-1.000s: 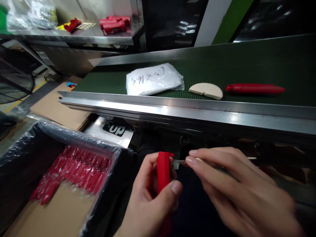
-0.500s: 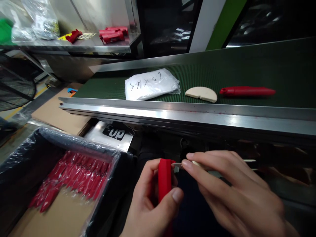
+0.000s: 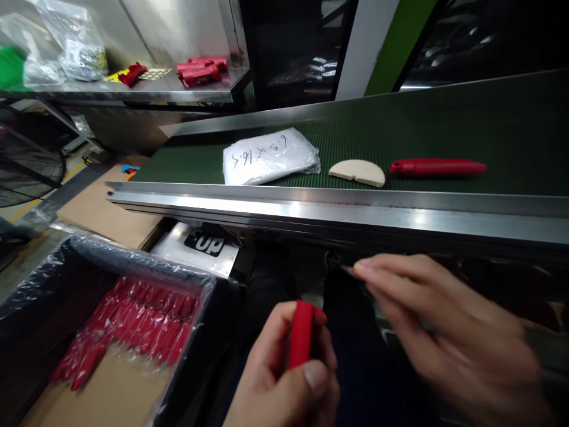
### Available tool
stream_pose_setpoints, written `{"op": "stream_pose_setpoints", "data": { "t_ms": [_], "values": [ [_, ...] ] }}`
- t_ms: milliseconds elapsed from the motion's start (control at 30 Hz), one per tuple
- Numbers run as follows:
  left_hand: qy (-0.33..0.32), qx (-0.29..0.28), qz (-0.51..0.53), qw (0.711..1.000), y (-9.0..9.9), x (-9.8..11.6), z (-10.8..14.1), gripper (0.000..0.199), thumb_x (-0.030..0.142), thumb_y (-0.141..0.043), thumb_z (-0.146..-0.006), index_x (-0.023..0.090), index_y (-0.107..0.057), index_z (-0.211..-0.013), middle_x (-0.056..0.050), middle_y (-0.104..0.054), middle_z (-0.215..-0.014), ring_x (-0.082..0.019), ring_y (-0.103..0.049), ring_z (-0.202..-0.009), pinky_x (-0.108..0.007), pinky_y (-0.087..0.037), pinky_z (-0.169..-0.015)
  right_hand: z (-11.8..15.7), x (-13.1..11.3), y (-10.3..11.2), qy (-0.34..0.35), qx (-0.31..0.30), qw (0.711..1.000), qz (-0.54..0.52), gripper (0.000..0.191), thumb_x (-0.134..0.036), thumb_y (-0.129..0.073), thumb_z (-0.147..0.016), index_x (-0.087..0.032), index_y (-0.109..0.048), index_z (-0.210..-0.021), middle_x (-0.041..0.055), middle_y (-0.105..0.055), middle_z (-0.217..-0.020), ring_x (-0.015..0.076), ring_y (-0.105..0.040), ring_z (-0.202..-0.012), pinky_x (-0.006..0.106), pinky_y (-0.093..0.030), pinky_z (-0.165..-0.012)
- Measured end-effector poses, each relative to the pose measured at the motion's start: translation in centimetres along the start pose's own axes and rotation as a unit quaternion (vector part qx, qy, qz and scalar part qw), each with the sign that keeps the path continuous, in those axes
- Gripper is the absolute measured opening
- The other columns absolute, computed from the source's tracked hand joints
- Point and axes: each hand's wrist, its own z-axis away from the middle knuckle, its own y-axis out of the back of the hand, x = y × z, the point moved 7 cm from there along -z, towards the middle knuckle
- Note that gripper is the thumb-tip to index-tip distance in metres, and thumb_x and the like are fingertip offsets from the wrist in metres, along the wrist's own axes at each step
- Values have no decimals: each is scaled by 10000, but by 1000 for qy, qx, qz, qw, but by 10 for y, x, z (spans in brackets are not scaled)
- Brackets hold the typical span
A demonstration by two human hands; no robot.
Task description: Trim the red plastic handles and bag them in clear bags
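Red plastic, smooth and flat-faced, makes up the casing [image 3: 301,335] at 6 o'clock, upright in the left hand [image 3: 282,379], whose fingers and thumb are wrapped around it. At 4 o'clock, apart from it, the right hand [image 3: 448,326] pinches a thin tool [image 3: 347,270] in its fingertips; blur hides the tool's shape. A shiny metal rail [image 3: 311,210] crosses from 9 to 3 o'clock, between the hands and the ribbed green belt [image 3: 355,130]. On the belt, a crinkled clear bag [image 3: 269,157] of white contents lies near 12 o'clock, handwritten "6.5 x 16.5" upside down; at 1 to 2 o'clock is a cream half-disc [image 3: 358,172] with a small notch in its straight edge, and at 2 to 3 o'clock a long red tube [image 3: 438,167]. At 8 o'clock, a dark box [image 3: 182,356] lined with clear film holds rows of film-wrapped red parts [image 3: 142,314] over brown cardboard [image 3: 111,385]. Just beyond it, a silvery sheet [image 3: 213,265] bears white "UP" on black. A steel shelf [image 3: 155,93] at 10 to 11 o'clock carries red fittings [image 3: 200,72] and clear plastic bags [image 3: 82,56].
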Motion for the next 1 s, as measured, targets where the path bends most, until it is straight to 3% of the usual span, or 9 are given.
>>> {"op": "stream_pose_setpoints", "data": {
  "t_ms": [167,467,600,733,800,867,1000],
  "values": [
    [3,-65,21,998,-4,5,-5,258,344,-627,-881,261,-536,-1108,8,-579,-912,-44,-557,-539,-121,-397,-481,6,-19,-5,39,-30,998,-45,367,34,-528,-844,-127,-659,-1147,94,-638,-1096,152,-594,-1041,271,-522,-842],
    [18,-71,20,997,-8,5,-8,252,341,-598,-891,253,-540,-1121,5,-566,-915,-43,-557,-553,-128,-391,-493,13,-21,-9,50,-63,997,-18,391,-3,-558,-855,-150,-629,-1210,101,-632,-1140,166,-577,-1075,297,-530,-841],
    [19,-60,26,998,-9,3,-5,260,334,-686,-854,261,-586,-1083,6,-588,-905,-44,-540,-548,-137,-395,-500,11,-16,-9,40,-38,998,-3,371,6,-554,-849,-150,-656,-1170,96,-657,-1094,175,-611,-1038,302,-538,-820],
    [65,-65,28,995,-13,-7,-2,324,370,-856,-705,196,-686,-919,-30,-660,-831,-102,-621,-738,-168,-463,-676,10,4,-2,-28,45,999,-4,387,-4,-573,-844,-190,-654,-1173,63,-663,-1120,163,-637,-1005,299,-533,-865],
    [53,-103,75,990,-16,-7,-3,319,390,-778,-786,207,-672,-1025,-51,-691,-840,-107,-634,-700,-169,-476,-642,10,9,1,-41,52,998,-17,392,-8,-571,-846,-203,-644,-1177,50,-653,-1146,147,-632,-1014,272,-531,-872],
    [38,-130,116,984,-14,-4,-5,326,397,-647,-869,220,-620,-1141,-64,-710,-860,-103,-625,-620,-159,-467,-556,8,2,1,0,21,999,-24,377,8,-556,-841,-174,-645,-1159,62,-655,-1120,138,-630,-1016,246,-536,-845],
    [83,-119,98,985,-2,-12,-5,407,435,-473,-935,162,-576,-1218,-123,-731,-883,-106,-640,-596,-155,-471,-565,5,-13,-1,79,-42,996,-26,316,-12,-551,-838,-147,-668,-1099,91,-674,-1056,163,-637,-977,277,-554,-777]
  ]
}}
